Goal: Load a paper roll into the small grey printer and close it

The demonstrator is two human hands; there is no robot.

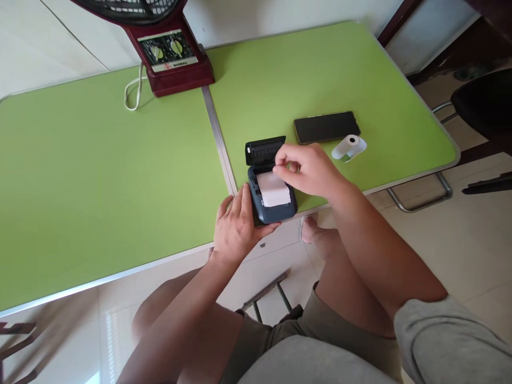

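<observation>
A small dark blue-grey thermal printer (272,214) sits near the front edge of the green table, its black lid (264,151) raised toward the back. White paper (274,189) fills the bay and hangs out over the printer's front. My left hand (237,226) holds the printer steady, fingers along its left side and thumb along its front. Over the right of the bay, my right hand (309,169) is closed, thumb and forefinger bent together by the lid and the paper's upper end. Whatever lies between those fingertips is hidden.
A black phone (326,128) lies right of the printer at the back, beside a white paper roll (347,149) with a loose end. A dark red fan (176,66) with a white cord (138,90) stands at the back. A metal seam (218,133) divides the green table (120,170).
</observation>
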